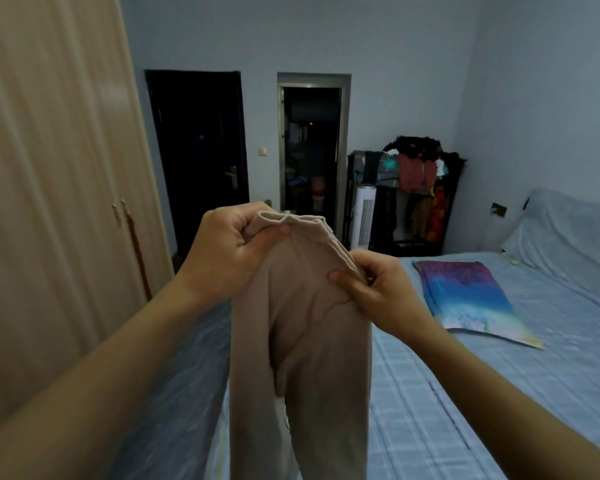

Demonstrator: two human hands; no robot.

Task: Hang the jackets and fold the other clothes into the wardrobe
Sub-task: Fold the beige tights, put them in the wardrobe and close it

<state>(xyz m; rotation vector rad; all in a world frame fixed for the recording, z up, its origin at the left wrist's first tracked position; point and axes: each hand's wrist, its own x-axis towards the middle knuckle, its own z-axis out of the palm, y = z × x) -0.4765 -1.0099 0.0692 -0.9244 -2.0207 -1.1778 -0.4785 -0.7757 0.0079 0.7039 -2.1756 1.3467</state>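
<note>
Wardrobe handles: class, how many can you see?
2. The left handle and right handle sit side by side where the wardrobe doors meet; others may be out of view.

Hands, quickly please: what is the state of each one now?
Left hand: closed, gripping the beige trousers at the waistband.
Right hand: closed, pinching the same waistband.

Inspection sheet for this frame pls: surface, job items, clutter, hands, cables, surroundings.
Surface: bed with blue checked sheet.
Job's things: beige garment held up by its top band, hanging unfolded; wardrobe at left, doors shut.
Clutter: multicoloured cloth flat on the bed.
Hands: left hand and right hand both grip the top band.
Cables: nothing seen.
Surroundings: loaded clothes rack, white tower fan, dark door, open doorway at far wall.
</note>
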